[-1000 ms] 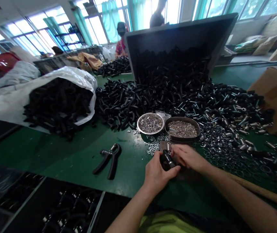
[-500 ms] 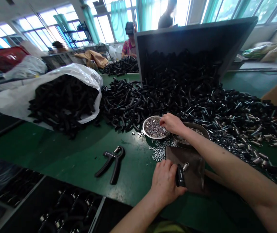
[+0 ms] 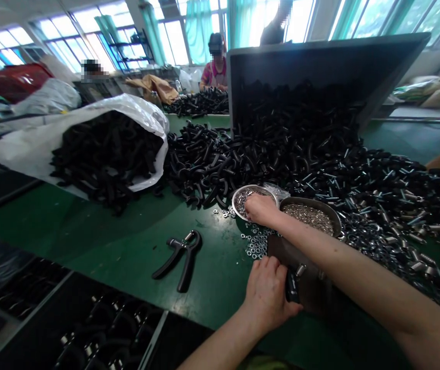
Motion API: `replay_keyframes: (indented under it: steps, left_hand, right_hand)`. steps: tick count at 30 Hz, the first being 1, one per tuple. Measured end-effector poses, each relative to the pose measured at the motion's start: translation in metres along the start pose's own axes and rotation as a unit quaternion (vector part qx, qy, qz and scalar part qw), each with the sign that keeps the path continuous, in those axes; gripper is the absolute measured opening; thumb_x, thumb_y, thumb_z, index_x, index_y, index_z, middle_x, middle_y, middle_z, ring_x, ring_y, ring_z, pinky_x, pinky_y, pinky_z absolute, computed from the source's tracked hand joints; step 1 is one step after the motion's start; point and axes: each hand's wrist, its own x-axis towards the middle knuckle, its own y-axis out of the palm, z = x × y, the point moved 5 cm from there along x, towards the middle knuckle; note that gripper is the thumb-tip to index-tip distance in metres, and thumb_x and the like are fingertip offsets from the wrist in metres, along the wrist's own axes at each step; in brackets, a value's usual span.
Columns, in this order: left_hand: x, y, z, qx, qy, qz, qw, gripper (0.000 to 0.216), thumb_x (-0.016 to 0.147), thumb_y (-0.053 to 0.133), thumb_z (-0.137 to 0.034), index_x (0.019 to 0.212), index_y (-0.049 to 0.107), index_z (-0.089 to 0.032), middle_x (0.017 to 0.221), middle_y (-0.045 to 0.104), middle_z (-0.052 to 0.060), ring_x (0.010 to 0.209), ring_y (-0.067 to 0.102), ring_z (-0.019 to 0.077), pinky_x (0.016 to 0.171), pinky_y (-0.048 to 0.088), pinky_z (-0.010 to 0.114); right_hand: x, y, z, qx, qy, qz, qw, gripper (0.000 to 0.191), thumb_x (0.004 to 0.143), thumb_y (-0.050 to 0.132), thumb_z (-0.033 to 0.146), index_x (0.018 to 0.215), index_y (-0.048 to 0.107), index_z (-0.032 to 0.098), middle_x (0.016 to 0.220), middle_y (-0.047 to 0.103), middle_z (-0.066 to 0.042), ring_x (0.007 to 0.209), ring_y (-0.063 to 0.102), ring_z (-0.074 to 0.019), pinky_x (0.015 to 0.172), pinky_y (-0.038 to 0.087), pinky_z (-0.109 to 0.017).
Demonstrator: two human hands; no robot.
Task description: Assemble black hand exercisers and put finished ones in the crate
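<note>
My left hand (image 3: 264, 293) is closed round a black hand exerciser (image 3: 292, 287), much of it hidden by my fingers. A coil spring (image 3: 301, 270) juts from its upper end, beside a dark flat block (image 3: 312, 288). My right hand (image 3: 260, 208) reaches into a round metal dish (image 3: 235, 205) of small metal parts. Its fingers are bent together among them, and whatever the fingertips hold is hidden. An assembled hand exerciser (image 3: 183, 257) with black handles lies on the green table to the left. Loose nuts (image 3: 257, 243) are scattered between my hands.
An oval metal tin (image 3: 333, 218) of small parts stands right of the dish. Behind lie heaped black handles (image 3: 212, 164), a tipped grey bin (image 3: 327, 56) and a white sack (image 3: 23, 149). Springs and bolts spread at right. A box of exercisers (image 3: 104, 329) is at lower left. People sit beyond.
My right hand has gone lower and deeper into the round dish, baring more of the oval tin. My left hand still grips the hand exerciser. The whole view has shifted slightly.
</note>
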Motion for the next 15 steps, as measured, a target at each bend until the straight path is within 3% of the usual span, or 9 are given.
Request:
replay_keyframes:
  steps: [5, 11, 15]
  left_hand:
    - [-0.001, -0.002, -0.001, 0.022, 0.011, -0.005, 1.0, 0.062, 0.056, 0.073, -0.054, 0.103, 0.057, -0.018, 0.104, 0.055, 0.007, 0.097, 0.048, 0.0271, 0.087, 0.04, 0.044]
    - [-0.001, -0.002, -0.002, 0.042, 0.012, -0.008, 0.999, 0.057, 0.056, 0.074, -0.053, 0.098, 0.058, -0.019, 0.102, 0.054, 0.006, 0.096, 0.048, 0.0263, 0.085, 0.041, 0.042]
    - [-0.001, -0.002, -0.002, 0.04, 0.013, -0.008, 0.999, 0.058, 0.057, 0.074, -0.052, 0.101, 0.057, -0.019, 0.103, 0.054, 0.007, 0.097, 0.048, 0.0265, 0.087, 0.041, 0.042]
  right_hand:
    - [0.001, -0.001, -0.005, 0.003, 0.062, 0.013, 0.998, 0.023, 0.076, 0.056, 0.021, 0.091, 0.073, 0.014, 0.097, 0.07, -0.016, 0.095, 0.063, -0.0257, 0.079, 0.046, -0.03]
    - [-0.013, -0.006, -0.014, 0.023, 0.071, 0.009, 0.997, 0.026, 0.081, 0.051, 0.027, 0.095, 0.071, 0.02, 0.106, 0.069, -0.01, 0.104, 0.06, -0.0242, 0.083, 0.045, -0.03]
    - [-0.01, 0.0, -0.008, 0.038, 0.084, 0.011, 0.996, 0.024, 0.077, 0.057, 0.028, 0.092, 0.072, 0.017, 0.103, 0.069, -0.014, 0.101, 0.061, -0.0255, 0.081, 0.046, -0.03]
